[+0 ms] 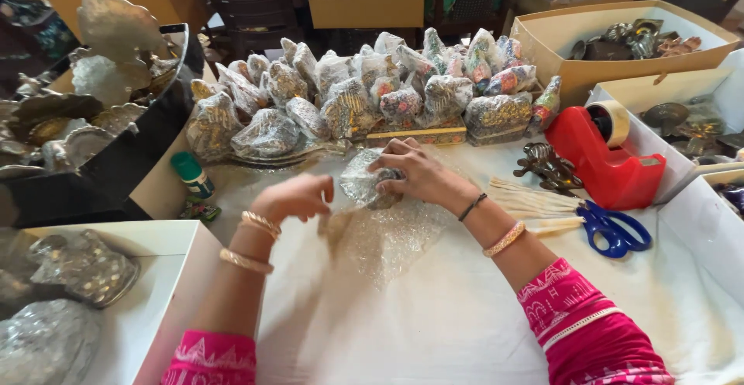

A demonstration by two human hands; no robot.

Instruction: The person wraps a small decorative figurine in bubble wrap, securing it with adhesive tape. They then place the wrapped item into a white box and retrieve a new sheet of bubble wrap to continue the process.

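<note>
My right hand (418, 174) presses on a small item wrapped in bubble wrap (363, 179) on the white table, fingers curled over it. My left hand (293, 196) hovers just left of it, fingers bent and loose, holding nothing that I can see. A loose sheet of bubble wrap (387, 238) lies under and in front of both hands. Gold bangles ring both wrists; the sleeves are pink.
A pile of wrapped decorated figures (364, 94) fills the table's back. A red tape dispenser (608, 156), blue scissors (612, 230), a dark metal figure (546, 164) and tape strips lie right. Cardboard boxes (612, 32) hold metal pieces. A green-capped bottle (190, 174) stands left, beside a dark tray (116, 176).
</note>
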